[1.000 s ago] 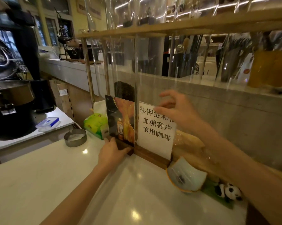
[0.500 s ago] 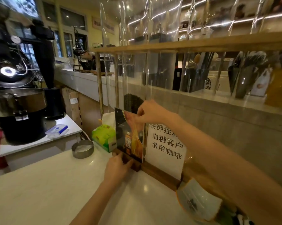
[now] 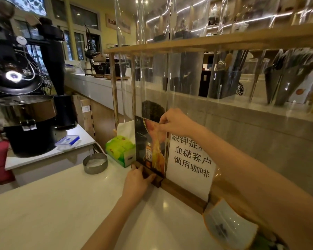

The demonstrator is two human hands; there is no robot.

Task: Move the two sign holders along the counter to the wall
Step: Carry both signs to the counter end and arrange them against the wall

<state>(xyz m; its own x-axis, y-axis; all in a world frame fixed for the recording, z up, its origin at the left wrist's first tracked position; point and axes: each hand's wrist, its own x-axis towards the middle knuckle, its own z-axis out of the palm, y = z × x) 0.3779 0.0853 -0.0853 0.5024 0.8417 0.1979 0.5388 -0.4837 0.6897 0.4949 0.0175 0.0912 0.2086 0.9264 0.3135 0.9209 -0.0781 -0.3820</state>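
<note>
Pinching the top edge of the dark picture sign holder [image 3: 149, 147] with right hand [image 3: 175, 123], left hand [image 3: 136, 183] closed on its wooden base at the white counter [image 3: 53, 210] back. Touching the white text sign holder [image 3: 190, 165] just right, against the clear screen. Crowded left by green tissue pack [image 3: 120, 150] and metal ashtray [image 3: 95, 163]; tilted ceramic dish [image 3: 227, 226] near right.

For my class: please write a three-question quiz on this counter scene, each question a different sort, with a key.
1. True or false: the left hand rests on the wooden base of the picture sign.
2. Where does the right hand grip that sign? A) top edge B) base C) nowhere
3. Fill in: the green tissue pack lies beside a round metal ____.

Key: 1 true; 2 A; 3 ashtray.
</note>
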